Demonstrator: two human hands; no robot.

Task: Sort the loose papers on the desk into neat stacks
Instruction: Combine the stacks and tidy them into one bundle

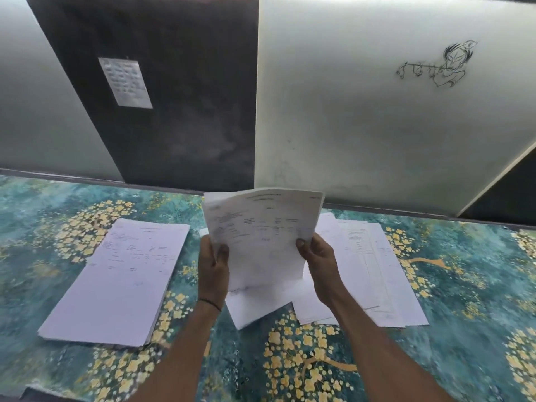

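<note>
I hold a few printed white sheets (pixel 261 224) upright above the middle of the desk. My left hand (pixel 213 264) grips their left edge and my right hand (pixel 319 256) grips their right edge, thumbs on the front page. A neat stack of papers (pixel 121 280) lies flat on the left. Loose overlapping sheets (pixel 374 271) lie spread on the right. More loose sheets (pixel 255 306) lie askew under my hands, partly hidden by the held pages.
The desk (pixel 290 361) is covered by a teal cloth with yellow flower trees. It runs up to a wall with a dark panel (pixel 174 97), a small notice (pixel 125 82) on it, and a white panel bearing a line drawing (pixel 435 66).
</note>
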